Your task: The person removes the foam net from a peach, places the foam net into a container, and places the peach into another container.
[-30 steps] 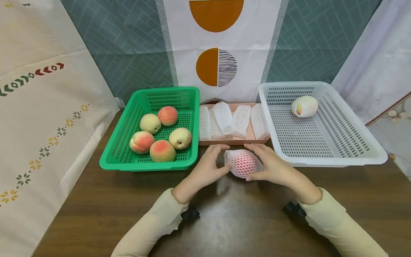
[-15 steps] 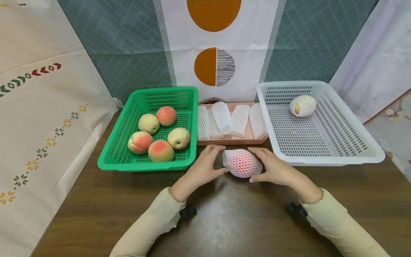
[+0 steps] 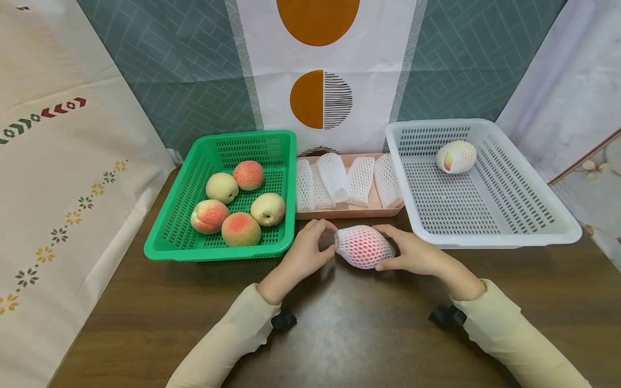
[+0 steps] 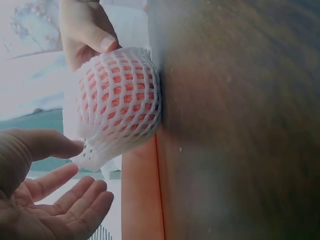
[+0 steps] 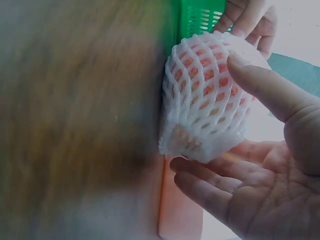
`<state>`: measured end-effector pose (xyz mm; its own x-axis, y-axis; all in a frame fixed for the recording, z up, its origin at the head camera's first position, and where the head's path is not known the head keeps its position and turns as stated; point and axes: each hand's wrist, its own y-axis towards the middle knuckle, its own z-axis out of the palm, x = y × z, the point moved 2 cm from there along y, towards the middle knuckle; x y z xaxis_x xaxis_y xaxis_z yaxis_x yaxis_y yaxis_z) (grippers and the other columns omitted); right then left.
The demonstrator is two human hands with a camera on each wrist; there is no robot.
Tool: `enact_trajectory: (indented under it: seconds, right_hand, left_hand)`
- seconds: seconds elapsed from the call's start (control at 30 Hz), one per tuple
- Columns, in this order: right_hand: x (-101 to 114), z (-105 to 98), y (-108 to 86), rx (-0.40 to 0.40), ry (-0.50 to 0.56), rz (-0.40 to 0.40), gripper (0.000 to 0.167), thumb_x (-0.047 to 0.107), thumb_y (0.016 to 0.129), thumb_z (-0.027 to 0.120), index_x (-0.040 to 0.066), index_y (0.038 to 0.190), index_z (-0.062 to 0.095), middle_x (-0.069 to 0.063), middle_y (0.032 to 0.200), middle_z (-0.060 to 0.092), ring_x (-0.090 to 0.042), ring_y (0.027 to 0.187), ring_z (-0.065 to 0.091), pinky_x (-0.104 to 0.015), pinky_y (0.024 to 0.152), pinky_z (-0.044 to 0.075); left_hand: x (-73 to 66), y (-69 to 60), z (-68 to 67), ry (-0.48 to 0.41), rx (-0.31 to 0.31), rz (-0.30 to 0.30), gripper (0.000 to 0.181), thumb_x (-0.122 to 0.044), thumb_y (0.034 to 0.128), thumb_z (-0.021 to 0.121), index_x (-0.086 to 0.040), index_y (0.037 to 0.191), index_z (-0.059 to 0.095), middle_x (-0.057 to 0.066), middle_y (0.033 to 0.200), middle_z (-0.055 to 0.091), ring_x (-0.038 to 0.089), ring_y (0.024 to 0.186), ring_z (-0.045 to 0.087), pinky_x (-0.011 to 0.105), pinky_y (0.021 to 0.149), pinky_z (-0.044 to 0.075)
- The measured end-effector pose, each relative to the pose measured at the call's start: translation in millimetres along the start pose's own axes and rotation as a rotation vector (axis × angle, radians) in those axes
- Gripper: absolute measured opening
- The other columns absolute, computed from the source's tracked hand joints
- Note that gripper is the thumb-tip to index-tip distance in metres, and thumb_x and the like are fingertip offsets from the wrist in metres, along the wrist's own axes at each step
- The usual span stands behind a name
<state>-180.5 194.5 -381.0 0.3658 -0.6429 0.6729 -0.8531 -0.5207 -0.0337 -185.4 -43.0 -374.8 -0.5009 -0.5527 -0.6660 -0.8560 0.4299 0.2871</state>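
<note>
A reddish peach (image 3: 364, 249) in a white foam net sleeve lies on its side on the table between the two hands. My right hand (image 3: 412, 253) holds its right end, thumb on the near side and fingers on the far side; the right wrist view shows the sleeve's open end (image 5: 185, 142) close to those fingers. At the other end, my left hand (image 3: 306, 250) has thumb and forefinger about the gathered tip of the sleeve (image 4: 90, 155). In the left wrist view, the other left fingers (image 4: 92, 200) are spread, off the net.
A green basket (image 3: 220, 253) at left holds several bare peaches (image 3: 241, 229). Behind the hands, a pink tray (image 3: 349, 213) carries several flat foam nets (image 3: 332, 178). At right, a white basket (image 3: 495, 240) contains one netted peach (image 3: 456, 157).
Both hands have closed in on the netted peach: the left fingers have come to the sleeve's tip, the right fingers to its right end. The head view has shifted slightly.
</note>
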Motion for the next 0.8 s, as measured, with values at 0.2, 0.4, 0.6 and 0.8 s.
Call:
enact_trajectory:
  seconds: [0.2,0.4,0.6,0.8]
  right_hand:
    - [-3.8,1.1,2.4,0.003,0.056,-0.027,0.075,0.023,0.079,0.078,-0.002,0.137,0.039,-0.020,0.121,0.059,-0.030,0.108,0.057,-0.045,0.088,0.050]
    - [-6.8,2.5,3.9,0.007,0.080,-0.018,0.071,0.019,0.078,0.078,-0.006,0.135,0.042,-0.020,0.120,0.060,-0.031,0.108,0.057,-0.043,0.088,0.051]
    - [-7.3,3.2,4.8,-0.004,0.088,-0.042,0.069,0.017,0.077,0.079,-0.008,0.132,0.046,-0.018,0.116,0.062,-0.028,0.104,0.060,-0.039,0.086,0.052]
    - [-6.1,2.5,5.2,-0.010,0.086,-0.050,0.067,0.014,0.077,0.079,-0.011,0.130,0.048,-0.022,0.118,0.062,-0.030,0.104,0.062,-0.039,0.086,0.053]
  left_hand:
    - [-0.6,0.3,0.5,-0.074,-0.023,-0.021,0.016,-0.001,0.0813,0.070,-0.001,0.094,0.059,0.014,0.091,0.061,0.025,0.085,0.064,0.034,0.074,0.056]
    - [0.5,-0.5,1.6,-0.083,-0.041,-0.009,0.010,0.000,0.0800,0.070,-0.004,0.080,0.062,0.009,0.081,0.060,0.020,0.076,0.063,0.024,0.067,0.054]
    - [1.3,-0.7,2.3,-0.078,-0.044,0.004,0.006,0.001,0.0791,0.071,-0.002,0.083,0.068,0.010,0.081,0.061,0.020,0.075,0.062,0.021,0.066,0.053]
    - [1.4,0.2,2.2,-0.112,-0.030,-0.013,0.017,0.000,0.0792,0.071,0.003,0.095,0.068,0.015,0.089,0.067,0.024,0.080,0.067,0.025,0.070,0.056]
